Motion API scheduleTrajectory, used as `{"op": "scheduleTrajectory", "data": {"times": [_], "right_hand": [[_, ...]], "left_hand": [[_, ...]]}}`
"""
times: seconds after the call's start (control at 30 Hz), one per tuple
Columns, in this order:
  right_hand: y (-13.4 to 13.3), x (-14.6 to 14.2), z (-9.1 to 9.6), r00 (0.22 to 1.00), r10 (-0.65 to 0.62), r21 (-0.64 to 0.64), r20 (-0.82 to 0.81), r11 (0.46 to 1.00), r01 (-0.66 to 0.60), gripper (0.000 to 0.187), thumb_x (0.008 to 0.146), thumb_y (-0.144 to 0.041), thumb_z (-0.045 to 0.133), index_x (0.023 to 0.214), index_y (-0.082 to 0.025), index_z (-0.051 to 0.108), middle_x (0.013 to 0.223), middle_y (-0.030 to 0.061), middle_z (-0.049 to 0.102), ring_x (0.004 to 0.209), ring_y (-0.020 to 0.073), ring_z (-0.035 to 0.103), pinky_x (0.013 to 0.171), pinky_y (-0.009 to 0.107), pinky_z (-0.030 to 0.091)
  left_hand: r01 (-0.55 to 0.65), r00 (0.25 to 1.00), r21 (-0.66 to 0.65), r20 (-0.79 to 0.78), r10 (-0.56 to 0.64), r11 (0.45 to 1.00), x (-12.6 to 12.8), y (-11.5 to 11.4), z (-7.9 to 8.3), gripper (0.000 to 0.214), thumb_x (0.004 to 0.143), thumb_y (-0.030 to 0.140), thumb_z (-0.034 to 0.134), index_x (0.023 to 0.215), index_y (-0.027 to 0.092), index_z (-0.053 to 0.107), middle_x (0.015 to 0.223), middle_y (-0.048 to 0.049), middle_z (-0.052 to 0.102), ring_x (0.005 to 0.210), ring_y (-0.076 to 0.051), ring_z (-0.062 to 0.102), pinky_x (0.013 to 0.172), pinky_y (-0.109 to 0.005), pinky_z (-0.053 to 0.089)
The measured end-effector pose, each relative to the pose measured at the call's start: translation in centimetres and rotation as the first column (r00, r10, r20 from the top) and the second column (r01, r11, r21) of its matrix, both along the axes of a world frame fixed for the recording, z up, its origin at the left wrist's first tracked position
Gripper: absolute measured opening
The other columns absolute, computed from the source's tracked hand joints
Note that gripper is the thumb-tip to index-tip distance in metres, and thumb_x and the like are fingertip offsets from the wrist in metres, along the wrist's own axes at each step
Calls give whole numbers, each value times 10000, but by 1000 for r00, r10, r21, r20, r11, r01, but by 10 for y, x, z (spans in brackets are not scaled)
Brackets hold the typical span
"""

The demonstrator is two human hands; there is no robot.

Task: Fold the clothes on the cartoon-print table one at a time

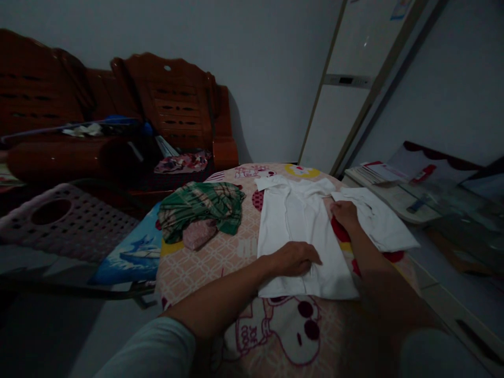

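A white short-sleeved shirt (pixel 275 220) lies spread on the patterned cloth of the table, collar end away from me, with a lengthwise crease down its middle. My left hand (pixel 295 258) rests on the lower part of the shirt, fingers curled in and closed on the fabric, where small creases show. My right hand (pixel 344 212) is closed at the shirt's right edge, just below the sleeve; its fingertips are partly hidden. Right of it lies another white garment (pixel 384 223), folded into a flat shape and close to my right wrist.
A green plaid cloth (pixel 202 207) lies crumpled at the table's left, with a pink bundle (pixel 199 234) against it. A blue printed cushion (pixel 136 257) and a woven chair (pixel 71 220) stand left. Wooden seating (pixel 173 105) is behind. A glass-topped stand (pixel 464 210) is at right.
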State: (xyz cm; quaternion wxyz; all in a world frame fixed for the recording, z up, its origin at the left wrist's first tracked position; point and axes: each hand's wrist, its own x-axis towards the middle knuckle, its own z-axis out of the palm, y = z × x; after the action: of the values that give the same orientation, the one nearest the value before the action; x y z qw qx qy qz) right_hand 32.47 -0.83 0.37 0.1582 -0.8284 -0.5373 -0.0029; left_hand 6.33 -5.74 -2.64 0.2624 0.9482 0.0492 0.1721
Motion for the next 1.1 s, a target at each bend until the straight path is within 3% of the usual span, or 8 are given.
{"op": "scheduleTrajectory", "data": {"times": [0.07, 0.17, 0.3, 0.5, 0.6, 0.73, 0.93, 1.1], "right_hand": [[-24, 2, 4, 996, -63, -103, -57, 993, 56, 295, 886, -253, 475, 830, -129, 736, 756, 125, 729, 758, 224, 684, 702, 280, 480], [-62, -5, 2, 988, -13, -290, -156, 956, -33, 370, 899, -347, 502, 612, -167, 651, 543, 79, 636, 541, 180, 609, 583, 268, 435], [-94, -20, -3, 972, 129, -288, -195, 940, -183, 398, 894, -361, 525, 530, -200, 532, 559, 51, 621, 570, 153, 583, 564, 242, 393], [-103, -20, -5, 990, 108, -188, -89, 974, -123, 334, 841, -223, 545, 517, -199, 468, 641, 53, 643, 692, 154, 621, 620, 225, 395], [-113, -20, -3, 963, 42, -216, -267, 971, -102, 359, 872, -287, 504, 523, -205, 468, 515, 26, 583, 495, 133, 572, 514, 230, 385], [-143, -24, 1, 853, -21, -238, -521, 964, -122, 430, 889, -436, 464, 522, -212, 471, 427, 7, 530, 324, 117, 457, 378, 235, 324], [-189, -24, -6, 822, 71, -292, -564, 915, -279, 464, 837, -523, 509, 489, -220, 463, 406, 12, 521, 351, 131, 483, 380, 238, 340], [-205, -27, -11, 851, 165, -183, -498, 940, -289, 362, 759, -454, 572, 512, -227, 438, 456, 1, 523, 411, 117, 466, 408, 229, 323]], "left_hand": [[-137, 991, -20, 2, 137, 990, -2, 9, -2, 398, 793, 28, 475, 1053, 185, 732, 1097, -46, 720, 1020, -159, 656, 938, -272, 494], [-263, 965, -40, -12, 262, 964, -4, 19, -5, 351, 790, 42, 483, 974, 169, 754, 1005, -45, 734, 941, -162, 670, 891, -274, 510], [-284, 959, -54, 5, 284, 957, -4, 22, -5, 339, 825, 70, 485, 1011, 167, 752, 1018, -50, 729, 942, -155, 667, 891, -268, 507], [-224, 973, 52, -40, 226, 973, -4, 15, -6, 399, 825, 58, 501, 1109, 226, 726, 1115, -34, 701, 1051, -166, 626, 959, -293, 496], [-201, 977, 102, -51, 207, 974, -4, 13, -6, 391, 827, 59, 514, 1097, 241, 730, 1129, -40, 688, 1061, -173, 610, 971, -300, 493], [-151, 988, 77, -28, 153, 986, -5, 13, -3, 366, 852, 68, 504, 1099, 225, 724, 1127, -47, 683, 1058, -159, 614, 955, -272, 489], [65, 998, 78, -17, -64, 995, -3, 3, 2, 371, 852, 102, 563, 1186, 220, 671, 1233, -58, 637, 1120, -158, 603, 950, -249, 474], [135, 990, 237, -57, -126, 962, 4, -8, 2, 225, 918, 230, 571, 1113, 200, 678, 1188, -90, 651, 1070, -187, 613, 918, -280, 485]]}}
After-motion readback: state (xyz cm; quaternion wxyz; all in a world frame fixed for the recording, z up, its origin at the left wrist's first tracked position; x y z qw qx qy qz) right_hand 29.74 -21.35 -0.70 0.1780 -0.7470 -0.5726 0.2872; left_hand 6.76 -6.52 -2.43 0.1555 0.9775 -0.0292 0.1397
